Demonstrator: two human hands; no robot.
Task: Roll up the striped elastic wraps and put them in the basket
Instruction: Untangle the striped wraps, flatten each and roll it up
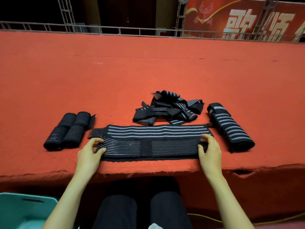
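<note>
A wide black wrap with grey stripes (151,140) lies flat along the front edge of the red table, its near half folded over. My left hand (90,153) grips its left end and my right hand (209,150) grips its right end. Two rolled wraps (67,131) lie side by side to the left. One larger rolled wrap (230,127) lies to the right. A tangled pile of unrolled wraps (166,109) sits just behind the flat one. The teal basket (24,210) stands on the floor at the lower left, below the table.
The red felt table (148,71) stretches far back to a metal railing (115,29). A red banner with white characters (247,20) hangs at the back right. My dark-trousered knees (143,210) are under the table edge. A yellow cable (264,219) runs on the floor.
</note>
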